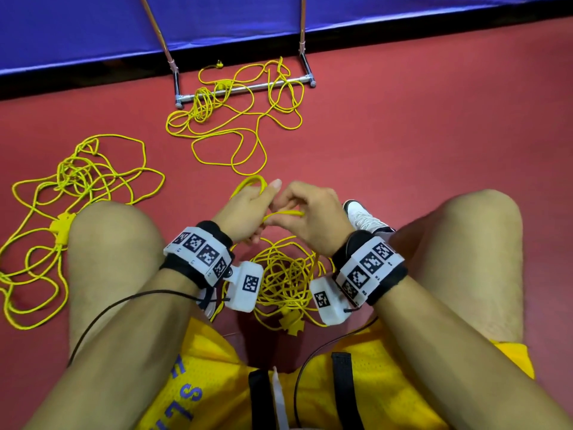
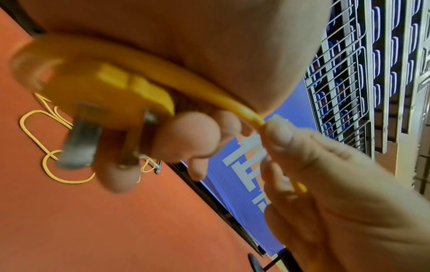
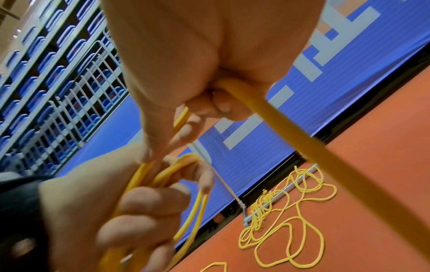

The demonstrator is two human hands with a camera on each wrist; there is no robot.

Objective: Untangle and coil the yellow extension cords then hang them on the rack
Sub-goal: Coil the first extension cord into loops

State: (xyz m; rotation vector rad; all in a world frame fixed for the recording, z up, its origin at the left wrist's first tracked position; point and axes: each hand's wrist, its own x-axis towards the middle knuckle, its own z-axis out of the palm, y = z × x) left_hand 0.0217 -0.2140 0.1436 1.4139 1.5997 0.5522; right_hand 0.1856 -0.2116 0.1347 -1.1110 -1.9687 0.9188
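We hold a thin, bright yellow cord [image 1: 280,214] at the centre of the head view, a short stretch of it running between our two hands above the red floor [image 1: 403,135]. Our left hand [image 1: 245,212] curls its grip round a few small loops of this cord, and the left wrist view shows its yellow plug [image 2: 111,95] with metal prongs against those fingers. Our right hand [image 1: 313,215] pinches the cord just beside the left. Below the hands, between our knees, the rest of it lies in a tangled heap [image 1: 288,283]. A second tangle [image 1: 71,193] sprawls at the left of the frame, and a third [image 1: 235,119] lies in the upper middle, draped over the base bar of the metal rack [image 1: 248,88], which stands against a blue banner [image 1: 93,26].
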